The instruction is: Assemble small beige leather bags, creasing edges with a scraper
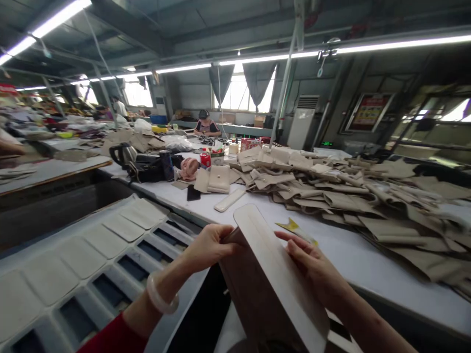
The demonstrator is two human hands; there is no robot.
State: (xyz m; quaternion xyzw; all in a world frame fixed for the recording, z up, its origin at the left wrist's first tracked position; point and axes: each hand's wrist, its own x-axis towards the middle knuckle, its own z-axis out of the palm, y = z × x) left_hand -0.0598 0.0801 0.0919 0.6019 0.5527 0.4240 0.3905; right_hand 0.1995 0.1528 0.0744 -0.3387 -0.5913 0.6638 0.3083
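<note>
Several pale panels (73,262) lie in a row at the left, beside a frame (112,267) with dark slots. Right of it, the left forearm rises from a red sleeve (119,333) past a pale bracelet (160,296), slanting forward and to the right. The left hand (211,247) is turned inward, its fingers closed on the left edge of a pale piece (272,274) near its far end. That piece is held up in front of the person, at the near edge of the worktop (338,250); its long axis runs from far left to near right, with the rounded end pointing forward and a brownish side dropping away below on the left. Beyond that end, a small pale strip (230,200) lies on the worktop. The right hand (311,260) comes in from the lower right, fingers bent at the right edge and index reaching left; I cannot tell whether they grip it. Just beyond the right hand lies a yellow forked item (290,225), and farther right spreads a heap of beige pieces (331,191).
</note>
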